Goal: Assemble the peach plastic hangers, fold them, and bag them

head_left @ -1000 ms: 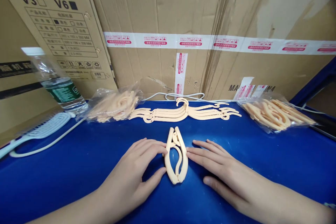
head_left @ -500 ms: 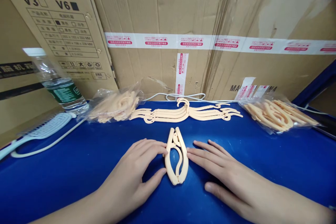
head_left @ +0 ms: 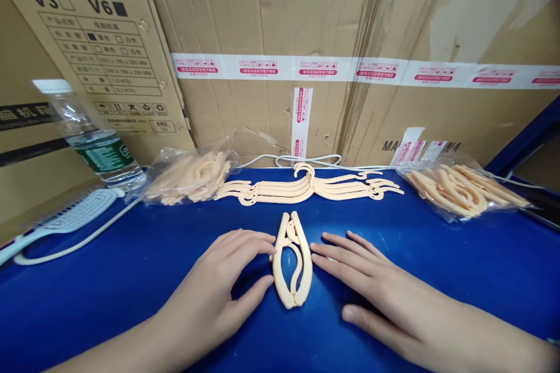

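Observation:
A folded cream plastic hanger [head_left: 307, 280] lies flat on the blue table [head_left: 184, 326], its two arms swung together and its hook tucked between them. My left hand [head_left: 231, 274] rests at its left side, fingers bent and apart, with fingertips and thumb at the edge of the hanger. On the other side, my right hand [head_left: 371, 280] lies with fingers stretched out and spread, two fingertips at the hanger's right edge. Neither hand grips it. Behind it, several unfolded hangers [head_left: 284, 189] of the same kind lie stacked with their hooks together.
Clear plastic bags with folded hangers lie at the back left [head_left: 192, 178] and back right [head_left: 464, 189]. A water bottle [head_left: 102, 154] and a pale blue hairbrush [head_left: 83, 210] are at the left. A white cable [head_left: 266, 157] runs along the cardboard boxes [head_left: 245, 111] behind.
Almost nothing differs. The view has shifted very slightly, and my left thumb and fingers sit about the same beside the hanger. The hanger stays folded.

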`<action>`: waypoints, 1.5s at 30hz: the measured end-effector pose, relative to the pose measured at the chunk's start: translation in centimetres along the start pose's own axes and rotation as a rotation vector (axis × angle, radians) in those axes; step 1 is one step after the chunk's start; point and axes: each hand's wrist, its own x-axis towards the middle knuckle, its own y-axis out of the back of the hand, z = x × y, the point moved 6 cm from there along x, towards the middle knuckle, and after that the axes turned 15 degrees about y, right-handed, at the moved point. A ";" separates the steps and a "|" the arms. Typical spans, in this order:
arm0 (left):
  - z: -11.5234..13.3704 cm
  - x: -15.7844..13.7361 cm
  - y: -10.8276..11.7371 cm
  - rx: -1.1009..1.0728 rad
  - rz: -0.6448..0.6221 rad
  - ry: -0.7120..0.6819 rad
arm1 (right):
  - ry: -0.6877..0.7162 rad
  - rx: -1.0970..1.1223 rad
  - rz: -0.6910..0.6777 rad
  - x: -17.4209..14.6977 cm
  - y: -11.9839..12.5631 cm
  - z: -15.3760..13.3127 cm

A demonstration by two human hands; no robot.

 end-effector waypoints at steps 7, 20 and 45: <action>-0.8 0.3 -0.1 -0.083 0.010 0.048 | -0.104 -0.290 0.286 -2.3 3.0 6.7; -1.3 0.1 0.2 -0.140 0.006 0.107 | -0.202 -0.454 0.319 -3.9 3.3 11.9; -3.7 1.2 0.2 -0.460 -0.035 0.410 | -0.221 -0.219 0.522 -4.0 5.4 10.2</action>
